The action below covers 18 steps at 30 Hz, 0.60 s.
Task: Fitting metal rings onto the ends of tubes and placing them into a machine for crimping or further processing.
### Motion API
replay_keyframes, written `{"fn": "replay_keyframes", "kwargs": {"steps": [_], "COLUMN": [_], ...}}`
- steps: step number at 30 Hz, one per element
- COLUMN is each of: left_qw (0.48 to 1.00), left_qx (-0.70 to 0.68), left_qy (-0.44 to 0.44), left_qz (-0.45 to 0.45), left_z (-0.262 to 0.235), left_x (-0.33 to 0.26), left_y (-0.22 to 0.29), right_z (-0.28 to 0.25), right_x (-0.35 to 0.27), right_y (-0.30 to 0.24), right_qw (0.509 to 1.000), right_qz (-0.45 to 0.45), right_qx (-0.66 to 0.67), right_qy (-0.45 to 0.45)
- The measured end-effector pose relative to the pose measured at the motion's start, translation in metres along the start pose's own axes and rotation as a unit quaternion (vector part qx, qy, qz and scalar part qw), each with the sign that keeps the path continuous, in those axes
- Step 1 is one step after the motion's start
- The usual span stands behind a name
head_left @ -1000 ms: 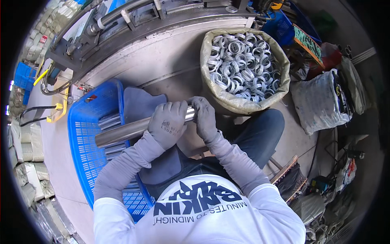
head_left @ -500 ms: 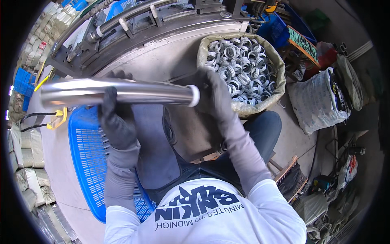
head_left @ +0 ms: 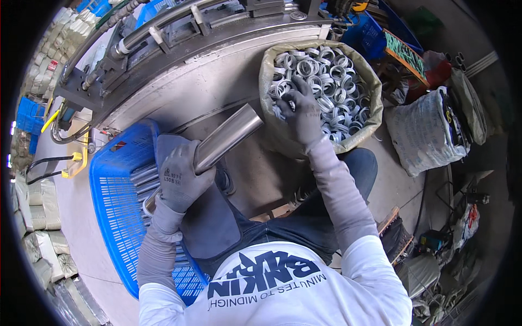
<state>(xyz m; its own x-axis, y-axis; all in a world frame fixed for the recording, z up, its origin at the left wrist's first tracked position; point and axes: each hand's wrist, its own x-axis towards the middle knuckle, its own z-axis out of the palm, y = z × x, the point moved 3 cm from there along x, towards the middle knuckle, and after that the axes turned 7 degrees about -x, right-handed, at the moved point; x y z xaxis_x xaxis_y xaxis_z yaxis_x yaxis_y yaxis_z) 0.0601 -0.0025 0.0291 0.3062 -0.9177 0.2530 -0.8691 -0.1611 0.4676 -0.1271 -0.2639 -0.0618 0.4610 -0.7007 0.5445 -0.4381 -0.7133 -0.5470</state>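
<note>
My gloved left hand (head_left: 182, 176) grips a shiny steel tube (head_left: 225, 137) near its lower end; the tube slants up to the right over my lap. My gloved right hand (head_left: 302, 111) reaches into an open sack (head_left: 375, 103) full of several metal rings (head_left: 337, 87), its fingers down among the rings at the sack's left side. Whether the fingers have closed on a ring cannot be told. A blue plastic crate (head_left: 117, 201) with more steel tubes (head_left: 140, 176) lies on my left, under the left forearm.
A grey machine bed with a long tube on it (head_left: 179, 32) curves across the far side. A filled white sack (head_left: 429, 130) stands to the right, blue crates (head_left: 370, 32) behind the ring sack, stacked sacks (head_left: 38, 217) along the left edge.
The tube was held level and high in both hands; now only my left hand holds it, lowered and tilted. My right hand has let go and moved right into the ring sack.
</note>
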Motion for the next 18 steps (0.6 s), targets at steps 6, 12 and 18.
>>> {"fn": "replay_keyframes", "kwargs": {"steps": [6, 12, 18], "left_qw": [0.999, 1.0, 0.997], "left_qx": [0.033, -0.002, -0.046], "left_qy": [-0.011, 0.001, -0.002], "left_qz": [0.019, 0.026, 0.065], "left_z": [0.008, -0.001, -0.004], "left_x": [0.001, -0.004, -0.007], "left_y": [-0.003, 0.005, 0.006], "right_z": [-0.061, -0.061, -0.059], "right_x": [-0.017, -0.029, -0.035], "right_y": [-0.063, -0.067, -0.059], "right_qw": [0.996, 0.993, 0.768], "right_qz": [-0.081, -0.07, 0.226], "right_qx": [0.032, 0.009, 0.562], "right_qy": [0.028, -0.094, -0.211]}}
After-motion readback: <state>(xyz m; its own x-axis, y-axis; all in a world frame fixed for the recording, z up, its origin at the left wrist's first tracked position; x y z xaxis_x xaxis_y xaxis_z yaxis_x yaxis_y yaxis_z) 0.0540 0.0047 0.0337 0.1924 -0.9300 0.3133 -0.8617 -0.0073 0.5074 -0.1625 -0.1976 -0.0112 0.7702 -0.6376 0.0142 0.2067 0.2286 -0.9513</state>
